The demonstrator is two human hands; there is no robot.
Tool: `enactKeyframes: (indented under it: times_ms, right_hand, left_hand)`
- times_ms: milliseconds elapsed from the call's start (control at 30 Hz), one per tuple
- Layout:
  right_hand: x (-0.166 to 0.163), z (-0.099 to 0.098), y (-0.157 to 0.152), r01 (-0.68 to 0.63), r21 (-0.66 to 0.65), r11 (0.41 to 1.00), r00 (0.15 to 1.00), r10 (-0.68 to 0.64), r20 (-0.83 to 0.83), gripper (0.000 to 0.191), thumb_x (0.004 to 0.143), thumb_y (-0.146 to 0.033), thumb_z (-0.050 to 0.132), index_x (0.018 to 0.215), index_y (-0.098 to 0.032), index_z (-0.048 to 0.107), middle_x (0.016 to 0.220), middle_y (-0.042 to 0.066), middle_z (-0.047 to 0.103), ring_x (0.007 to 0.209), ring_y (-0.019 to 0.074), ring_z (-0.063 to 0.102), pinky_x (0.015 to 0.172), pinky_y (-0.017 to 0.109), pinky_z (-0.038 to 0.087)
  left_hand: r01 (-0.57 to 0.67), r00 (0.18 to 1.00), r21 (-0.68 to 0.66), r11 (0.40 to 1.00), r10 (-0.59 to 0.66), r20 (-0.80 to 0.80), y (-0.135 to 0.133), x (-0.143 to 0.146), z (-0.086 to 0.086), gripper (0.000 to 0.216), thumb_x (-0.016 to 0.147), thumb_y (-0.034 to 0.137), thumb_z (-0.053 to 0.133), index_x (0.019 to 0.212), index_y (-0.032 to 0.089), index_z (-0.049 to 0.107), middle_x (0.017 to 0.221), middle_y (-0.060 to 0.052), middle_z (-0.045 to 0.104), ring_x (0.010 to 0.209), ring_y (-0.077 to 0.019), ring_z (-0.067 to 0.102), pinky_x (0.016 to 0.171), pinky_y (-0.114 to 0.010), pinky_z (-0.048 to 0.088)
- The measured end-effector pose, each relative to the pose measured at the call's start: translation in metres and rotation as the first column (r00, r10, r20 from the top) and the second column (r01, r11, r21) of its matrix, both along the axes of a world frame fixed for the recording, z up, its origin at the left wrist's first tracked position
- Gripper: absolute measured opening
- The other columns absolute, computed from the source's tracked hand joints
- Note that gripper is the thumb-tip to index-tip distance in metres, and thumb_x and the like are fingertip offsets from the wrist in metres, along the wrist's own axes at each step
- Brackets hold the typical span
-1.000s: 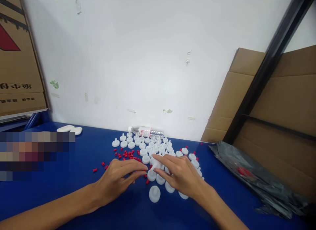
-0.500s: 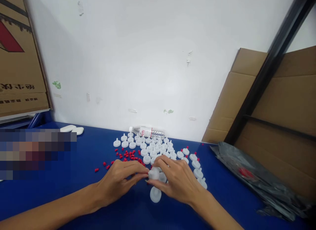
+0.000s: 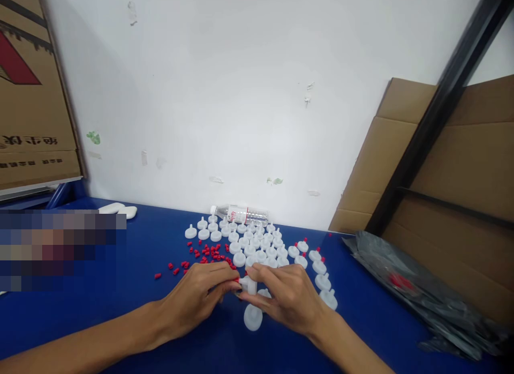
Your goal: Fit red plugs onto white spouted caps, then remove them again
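My left hand and my right hand meet over the blue table. Between their fingertips is a small white plastic cap, pinched by my right hand, its stem turned toward the left hand. The left fingers are pinched at a tiny red piece touching that stem. Another white cap lies just below the hands. Several white caps stand in rows behind them, and several small red plugs lie scattered to the left.
A clear water bottle lies against the white wall. A black plastic bag and cardboard sheets with a black metal bar are at the right. A cardboard box stands at the far left, white objects beside it.
My right hand lifted a white cap off the pile and curled round it. Both hands drew together and slightly nearer to me, the left fingers pinching in to the cap's stem.
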State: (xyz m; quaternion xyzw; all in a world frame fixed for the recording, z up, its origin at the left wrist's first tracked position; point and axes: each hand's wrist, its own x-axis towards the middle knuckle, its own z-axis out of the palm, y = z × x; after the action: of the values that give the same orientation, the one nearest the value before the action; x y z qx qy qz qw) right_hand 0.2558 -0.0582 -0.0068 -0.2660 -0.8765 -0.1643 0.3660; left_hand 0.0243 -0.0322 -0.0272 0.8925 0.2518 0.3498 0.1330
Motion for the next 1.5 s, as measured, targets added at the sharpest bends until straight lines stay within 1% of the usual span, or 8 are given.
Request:
enactKeyframes:
  times_ms: [267,433,600,767,933,1067,1167,1500]
  right_hand:
    - [-0.003,0.008,-0.011,-0.009,0.100,0.995,0.999,0.005,0.047,0.018,0.101,-0.034,0.057,0.108,-0.017,0.061,0.095,0.002,0.079,0.058,0.0114,0.072,0.043,0.026,0.046]
    - [0.007,0.017,-0.006,0.033,0.062,0.998,0.992,-0.040,0.118,0.020,0.102,-0.034,0.053,0.117,-0.022,0.060,0.109,0.003,0.077,0.074,0.0120,0.074,0.056,0.023,0.050]
    - [0.034,0.034,0.004,0.223,0.042,0.974,0.972,-0.225,0.072,0.017,0.101,-0.028,0.050,0.112,-0.023,0.063,0.112,0.005,0.074,0.077,0.0130,0.072,0.060,0.022,0.049]
    - [0.074,0.044,0.019,0.501,-0.063,0.863,0.863,-0.503,-0.033,0.019,0.099,-0.039,0.053,0.099,-0.024,0.066,0.120,0.004,0.069,0.069,0.0141,0.067,0.056,0.026,0.046]
    - [0.098,0.050,0.025,0.635,-0.191,0.749,0.766,-0.643,0.027,0.030,0.094,-0.052,0.056,0.087,-0.026,0.070,0.091,0.004,0.069,0.071,0.0187,0.065,0.055,0.028,0.039]
    - [0.099,0.052,0.025,0.642,-0.407,0.650,0.762,-0.599,0.245,0.027,0.092,-0.049,0.059,0.081,-0.027,0.069,0.068,-0.001,0.068,0.060,0.0184,0.062,0.053,0.028,0.033]
    - [0.097,0.049,0.024,0.607,-0.504,0.614,0.792,-0.514,0.329,0.024,0.090,-0.046,0.062,0.077,-0.026,0.069,0.069,0.000,0.071,0.062,0.0198,0.065,0.055,0.028,0.033]
    - [0.105,0.047,0.027,0.596,-0.624,0.506,0.799,-0.451,0.398,0.028,0.088,-0.053,0.060,0.086,-0.028,0.074,0.081,0.000,0.076,0.073,0.0200,0.068,0.060,0.028,0.037]
  left_hand:
    - [0.089,0.992,-0.019,0.996,-0.087,0.089,-0.014,0.004,0.004,0.029,0.104,0.020,0.039,0.083,0.018,0.058,0.066,0.002,0.056,0.055,-0.0087,0.051,0.055,-0.021,0.040]
    - [-0.052,0.998,0.052,0.997,0.051,0.029,-0.014,0.008,0.010,0.024,0.104,0.031,0.044,0.097,0.020,0.064,0.080,-0.002,0.066,0.070,-0.0126,0.062,0.063,-0.021,0.046]
    - [-0.148,0.977,0.030,0.988,0.151,-0.149,-0.006,0.003,0.013,0.022,0.102,0.032,0.046,0.116,0.025,0.063,0.101,-0.002,0.068,0.069,-0.0120,0.064,0.065,-0.023,0.048]
    - [-0.206,0.939,-0.004,0.979,0.197,-0.282,0.007,-0.003,0.007,0.025,0.098,0.033,0.055,0.121,0.027,0.061,0.112,-0.003,0.064,0.074,-0.0142,0.064,0.063,-0.024,0.047]
    - [-0.184,0.924,-0.018,0.983,0.167,-0.344,0.010,-0.004,0.002,0.022,0.098,0.032,0.054,0.118,0.028,0.061,0.119,-0.004,0.058,0.084,-0.0169,0.064,0.072,-0.027,0.049]
    - [-0.162,0.924,-0.042,0.986,0.136,-0.358,0.010,-0.004,0.002,0.015,0.100,0.029,0.051,0.107,0.027,0.064,0.117,-0.004,0.056,0.084,-0.0162,0.063,0.072,-0.027,0.047]
    - [-0.162,0.933,-0.049,0.986,0.137,-0.334,0.009,-0.004,0.002,0.013,0.099,0.029,0.052,0.105,0.026,0.063,0.115,-0.003,0.056,0.083,-0.0159,0.062,0.070,-0.026,0.046]
    - [-0.138,0.917,-0.063,0.988,0.103,-0.386,0.010,-0.004,0.006,0.021,0.102,0.033,0.047,0.118,0.033,0.061,0.119,-0.002,0.055,0.087,-0.0171,0.062,0.070,-0.027,0.044]
